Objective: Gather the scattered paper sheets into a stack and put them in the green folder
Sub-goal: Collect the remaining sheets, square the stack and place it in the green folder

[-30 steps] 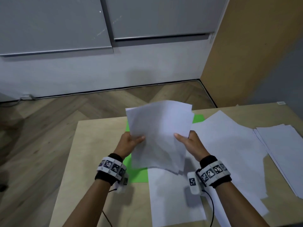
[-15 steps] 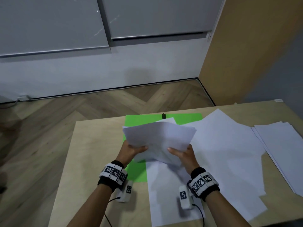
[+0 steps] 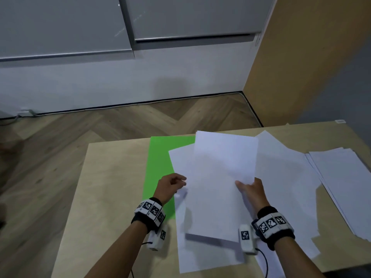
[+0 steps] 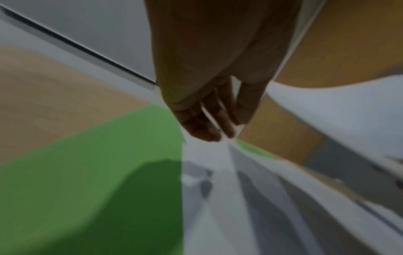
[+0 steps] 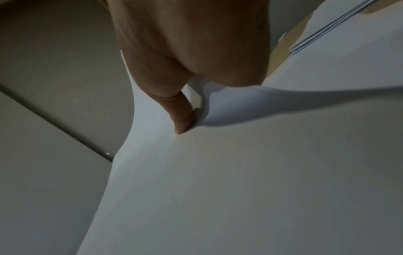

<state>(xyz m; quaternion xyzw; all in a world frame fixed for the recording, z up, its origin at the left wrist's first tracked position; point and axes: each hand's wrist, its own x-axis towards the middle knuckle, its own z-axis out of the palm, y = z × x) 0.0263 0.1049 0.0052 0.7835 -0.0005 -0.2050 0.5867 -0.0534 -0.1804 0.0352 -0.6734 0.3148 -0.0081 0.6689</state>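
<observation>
A bundle of white paper sheets [image 3: 220,177] lies low and nearly flat over the right part of the green folder [image 3: 158,167]. My right hand [image 3: 247,187] pinches the bundle at its right edge, thumb [image 5: 183,120] on top and fingers hidden beneath. At the bundle's left edge my left hand [image 3: 176,183] has relaxed fingers [image 4: 218,124] that grip nothing I can see; that view is blurred. The folder [image 4: 87,172] lies flat on the wooden table [image 3: 112,177]. More loose sheets lie under the bundle [image 3: 200,255] and to its right [image 3: 285,177].
Another pile of white sheets [image 3: 345,181] lies at the table's far right, running off the frame. The table's left part shows bare wood. Beyond the far edge are a herringbone floor [image 3: 100,127] and a wooden panel [image 3: 301,67] at the right.
The bundle, held upright by both hands a second ago, has come down flat and shifted right. My left hand has loosened its hold; my right hand still pinches the right edge.
</observation>
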